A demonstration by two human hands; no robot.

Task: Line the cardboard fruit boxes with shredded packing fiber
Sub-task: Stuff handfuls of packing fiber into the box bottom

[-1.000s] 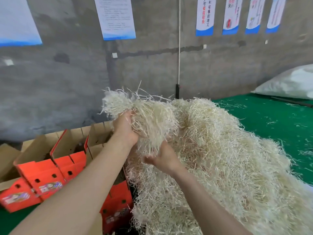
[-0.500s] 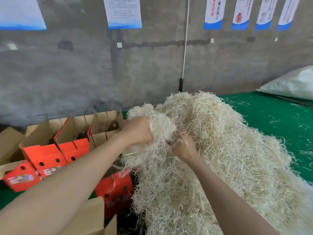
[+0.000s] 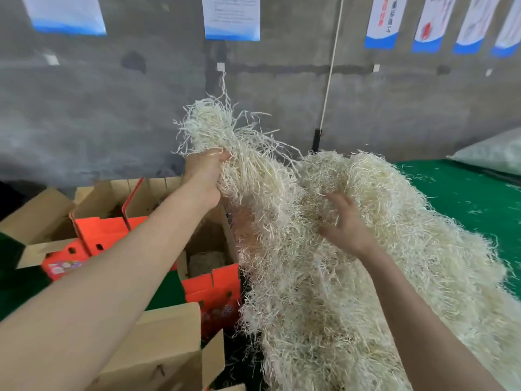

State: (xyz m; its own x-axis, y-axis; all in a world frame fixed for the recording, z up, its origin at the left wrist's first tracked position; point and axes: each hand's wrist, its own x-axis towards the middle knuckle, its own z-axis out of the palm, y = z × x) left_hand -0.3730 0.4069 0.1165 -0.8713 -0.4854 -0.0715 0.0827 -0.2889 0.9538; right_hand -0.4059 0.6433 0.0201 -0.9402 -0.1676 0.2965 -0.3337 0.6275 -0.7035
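Observation:
A big heap of pale shredded packing fiber (image 3: pixel 380 263) covers the middle and right. My left hand (image 3: pixel 204 179) grips a tuft of fiber (image 3: pixel 214 128) and holds it raised above the heap's left edge, strands still trailing down into the heap. My right hand (image 3: pixel 345 224) rests on the heap with fingers spread and relaxed. Orange-and-brown cardboard fruit boxes (image 3: pixel 110 221) stand open at the left. The nearest open box (image 3: pixel 210 258), just under my left arm, shows a little fiber on its bottom.
A green table surface (image 3: pixel 465 193) lies behind the heap at the right, with a white sack (image 3: pixel 493 153) at its far edge. A grey concrete wall with posters and a hanging cord (image 3: pixel 329 80) stands behind. A plain brown carton (image 3: pixel 169 348) sits at the near left.
My left hand has lifted the tuft up and away from the heap. My right hand let go of the tuft and now lies spread on the heap.

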